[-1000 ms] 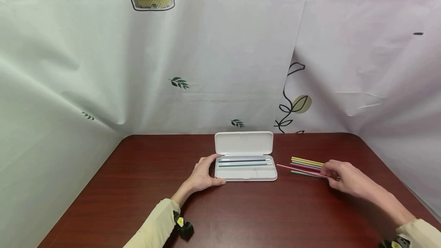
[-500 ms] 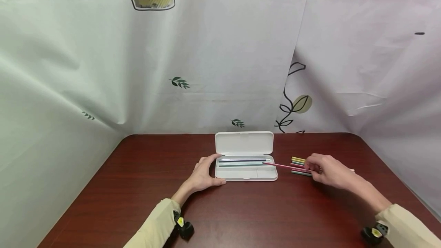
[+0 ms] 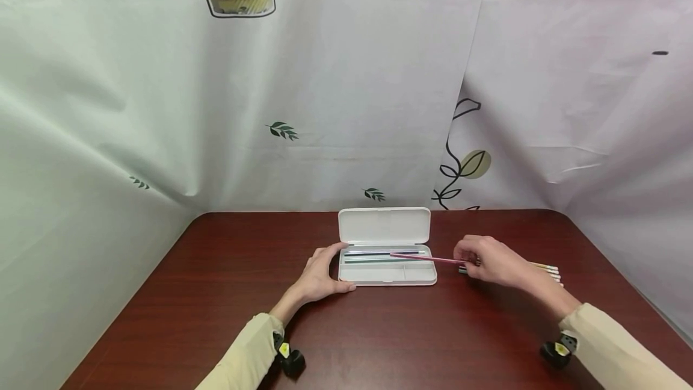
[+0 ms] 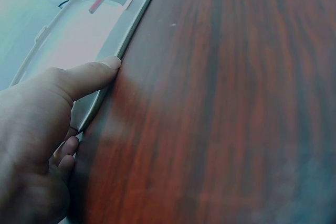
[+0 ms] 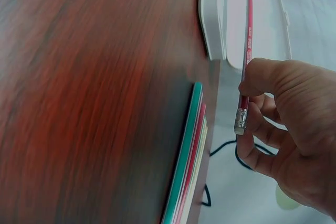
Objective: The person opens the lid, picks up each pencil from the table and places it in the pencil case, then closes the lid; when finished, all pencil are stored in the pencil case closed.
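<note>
One pink pencil (image 3: 428, 258) is pinched near its eraser end between the thumb and curled fingers of the right hand (image 3: 487, 260). It is held above the pencil case (image 3: 387, 272), its tip over the case's tray and its eraser end out past the right edge. The case is one white box with its lid (image 3: 384, 225) standing open at the back. Two pencils lie in its long rear compartment — one dark blue (image 3: 381, 253), one green (image 3: 379, 260) — while the small front sections show nothing in them. The left hand (image 3: 319, 275) holds the case's left end, thumb along the front rim and fingers curled round the corner. Right of the case, on the table (image 3: 216, 318), lies a row of loose pencils (image 3: 544, 269), largely hidden by the right hand in the head view. The right wrist view shows them side by side — teal, pink and pale yellow — though their exact number cannot be told.
</note>
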A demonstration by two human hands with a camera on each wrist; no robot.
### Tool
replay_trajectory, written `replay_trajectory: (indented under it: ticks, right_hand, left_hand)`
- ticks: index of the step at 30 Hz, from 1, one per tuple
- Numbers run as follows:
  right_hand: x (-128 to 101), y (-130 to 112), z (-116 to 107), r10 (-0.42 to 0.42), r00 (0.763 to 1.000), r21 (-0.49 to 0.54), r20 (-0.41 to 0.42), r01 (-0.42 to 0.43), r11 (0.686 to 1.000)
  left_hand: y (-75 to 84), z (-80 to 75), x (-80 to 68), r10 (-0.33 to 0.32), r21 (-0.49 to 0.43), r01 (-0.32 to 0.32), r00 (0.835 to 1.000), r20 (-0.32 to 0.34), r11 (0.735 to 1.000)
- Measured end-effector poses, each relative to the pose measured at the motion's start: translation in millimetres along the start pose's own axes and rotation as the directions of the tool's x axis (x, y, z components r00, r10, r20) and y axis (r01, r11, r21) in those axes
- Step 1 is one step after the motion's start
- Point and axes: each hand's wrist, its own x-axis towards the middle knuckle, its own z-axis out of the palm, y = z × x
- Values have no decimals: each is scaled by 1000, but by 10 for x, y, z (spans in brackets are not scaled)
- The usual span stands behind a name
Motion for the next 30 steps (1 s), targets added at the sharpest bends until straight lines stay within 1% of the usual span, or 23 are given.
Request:
replay_trajectory:
  ticks: [7,13,20,25,30]
  right_hand:
    - [145,-44,63,-37,999,-10,8,37,999]
    - [232,-73,116,-46,999,-1,25,46,999]
    - [331,-116,170,-44,999,0,22,44,999]
    - [409,-135,235,-60,998,-4,17,60,998]
    - [480,-161,272,-66,997,3,28,66,998]
  left_hand:
    - [5,6,-5,1,-2,-1,1000,-4,1000]
    - [7,9,-2,4,5,-4,1000,-3,1000]
    - [9,0,-4,-1,5,1,1000,-6,1000]
    - [-1,5,-4,1,6,-1,1000,-3,1000]
    - [-6,7,-2,4,10,-4,1000,-2,1000]
